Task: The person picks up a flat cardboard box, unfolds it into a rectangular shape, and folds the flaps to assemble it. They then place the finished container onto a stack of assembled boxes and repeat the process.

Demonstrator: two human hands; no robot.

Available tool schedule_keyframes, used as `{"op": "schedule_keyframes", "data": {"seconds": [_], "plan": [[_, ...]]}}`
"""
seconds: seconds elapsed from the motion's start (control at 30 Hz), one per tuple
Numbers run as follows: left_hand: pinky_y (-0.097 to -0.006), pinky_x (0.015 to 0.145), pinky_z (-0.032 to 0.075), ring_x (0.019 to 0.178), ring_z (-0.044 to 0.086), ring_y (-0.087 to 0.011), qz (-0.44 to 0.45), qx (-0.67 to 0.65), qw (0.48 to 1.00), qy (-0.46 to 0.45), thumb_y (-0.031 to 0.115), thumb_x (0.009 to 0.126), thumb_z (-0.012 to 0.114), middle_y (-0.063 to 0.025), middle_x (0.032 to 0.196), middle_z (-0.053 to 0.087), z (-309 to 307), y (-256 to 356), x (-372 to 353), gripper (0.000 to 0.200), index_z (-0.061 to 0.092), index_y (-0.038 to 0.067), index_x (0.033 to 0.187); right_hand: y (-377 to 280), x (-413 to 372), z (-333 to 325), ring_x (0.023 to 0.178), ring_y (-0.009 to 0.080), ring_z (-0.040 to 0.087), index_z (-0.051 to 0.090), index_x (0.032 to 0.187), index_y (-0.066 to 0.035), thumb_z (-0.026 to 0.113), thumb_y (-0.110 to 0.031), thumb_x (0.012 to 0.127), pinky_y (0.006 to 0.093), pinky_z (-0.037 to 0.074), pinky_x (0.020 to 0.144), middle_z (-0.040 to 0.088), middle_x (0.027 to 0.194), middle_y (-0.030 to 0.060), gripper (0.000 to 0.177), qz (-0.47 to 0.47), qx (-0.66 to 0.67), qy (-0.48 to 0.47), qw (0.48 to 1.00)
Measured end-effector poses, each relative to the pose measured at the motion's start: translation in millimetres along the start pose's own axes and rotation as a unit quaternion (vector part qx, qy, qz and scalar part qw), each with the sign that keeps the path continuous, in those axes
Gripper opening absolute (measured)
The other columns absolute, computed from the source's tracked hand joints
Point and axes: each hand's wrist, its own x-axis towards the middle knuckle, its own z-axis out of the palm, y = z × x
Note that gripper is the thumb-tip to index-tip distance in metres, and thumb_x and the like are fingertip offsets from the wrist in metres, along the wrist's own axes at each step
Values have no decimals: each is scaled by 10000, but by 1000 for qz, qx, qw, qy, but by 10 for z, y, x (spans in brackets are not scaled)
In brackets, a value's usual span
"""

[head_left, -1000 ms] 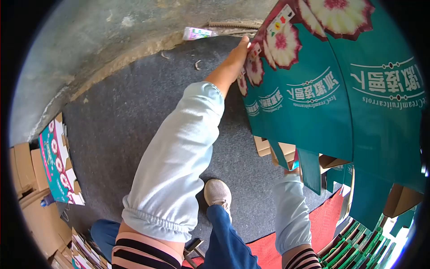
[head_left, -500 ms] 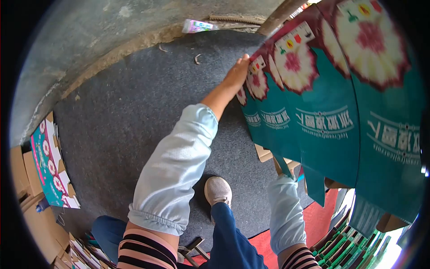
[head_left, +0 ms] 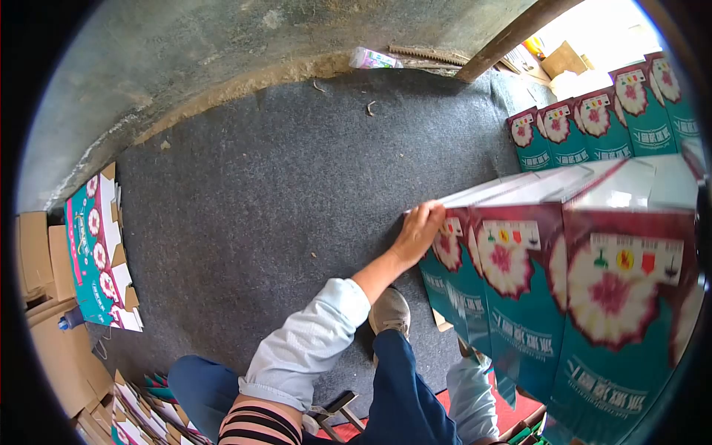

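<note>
A row of printed cardboard boxes (head_left: 519,341), teal and maroon with pink-and-white flower pictures, fills the lower right of the head view. Their white top sides show, and flaps hang along the lower edge. My left hand (head_left: 421,233) grips the upper left corner of the row, its fingers bent over the edge. Low under the boxes is my right hand (head_left: 472,356), touching their underside; its fingers are mostly hidden by the boxes.
A second row of matching boxes (head_left: 593,122) stands at the back right, near a slanted pole (head_left: 512,41). Flattened printed cartons (head_left: 100,252) lean at the left by brown cardboard (head_left: 70,371). A plastic packet (head_left: 374,58) lies by the wall. Dark carpet (head_left: 259,185) covers the floor.
The row of boxes has come down and tipped so that its top sides show. My left hand has moved lower with it. The standing row at the back right has come into view.
</note>
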Motion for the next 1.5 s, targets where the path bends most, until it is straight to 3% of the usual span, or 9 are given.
{"op": "schedule_keyframes", "data": {"seconds": [0.03, 0.1, 0.13, 0.17, 0.23, 0.43, 0.67, 1.13, 1.5], "plan": [[-429, 949, 376, 1118, 476, -363, -34, -33, 999, -14, 331, 981, 422, -197, 1161, 534, 59, -32, -108, 351, 463, 49, 1188, 23, -128, -116, 1062, 266, 586, 484, 1262, -29, 428, -317, 970, 402, 484, 920, 581, 1212, 128, 413, 1, -3, 17, 1000], [-425, 972, 365, 1139, 468, -374, 41, 32, 999, 3, 343, 980, 424, -214, 1167, 529, 205, -81, -318, 373, 466, 41, 1194, 38, -326, -329, 1061, 265, 587, 486, 1260, -31, 429, -315, 970, 403, 484, 918, 582, 1211, 127, 410, 1, 0, 43, 999], [-418, 999, 347, 1166, 457, -369, 0, 15, 1000, -1, 350, 979, 427, -228, 1175, 524, 278, -84, -442, 398, 458, 33, 1217, 40, -409, -439, 1060, 265, 588, 487, 1259, -32, 429, -314, 970, 404, 485, 917, 583, 1210, 127, 408, 0, 2, 53, 999], [-428, 1025, 322, 1178, 445, -377, 52, 55, 997, -30, 384, 976, 423, -229, 1221, 496, 320, -99, -537, 461, 432, 22, 1260, 44, -492, -525, 1059, 264, 588, 488, 1258, -33, 430, -313, 970, 405, 485, 916, 583, 1210, 127, 407, 3, 3, 65, 998], [-446, 1044, 297, 1205, 413, -391, 41, 32, 996, -68, 428, 969, 417, -225, 1274, 451, 415, -7, -718, 531, 397, 11, 1298, 25, -616, -685, 1058, 264, 589, 490, 1257, -35, 430, -312, 970, 406, 486, 914, 584, 1209, 126, 403, -1, 2, 85, 996], [-436, 1102, 218, 1303, 305, -378, -85, -34, 988, -123, 520, 940, 418, -230, 1344, 383, 788, 170, -983, 645, 368, 8, 1329, -193, -818, -1145, 1054, 262, 591, 495, 1252, -40, 433, -307, 970, 411, 487, 908, 587, 1206, 124, 393, -22, 28, 128, 991], [-422, 1121, 183, 1341, 258, -356, -143, -47, 973, -176, 589, 907, 422, -227, 1394, 342, 1266, 212, -780, 747, 344, -1, 1359, -653, -752, -1616, 1050, 260, 594, 501, 1246, -46, 435, -302, 970, 417, 489, 901, 590, 1203, 121, 382, -53, 65, 160, 984], [-425, 1105, 194, 1315, 285, -347, -159, -31, 973, -163, 559, 910, 431, -218, 1372, 373, 2201, 353, -214, 729, 354, -19, 1349, -1807, -207, -2487, 1041, 255, 600, 514, 1235, -59, 440, -291, 970, 428, 494, 887, 596, 1196, 116, 360, -103, 124, 192, 968], [-417, 1101, 214, 1317, 289, -345, -155, -36, 970, -182, 596, 897, 435, -225, 1372, 373, 2318, 285, -41, 769, 367, -24, 1347, -2252, 137, -2885, 1034, 252, 604, 524, 1226, -69, 444, -282, 969, 436, 497, 876, 600, 1191, 112, 343, -132, 144, 212, 958]]}}
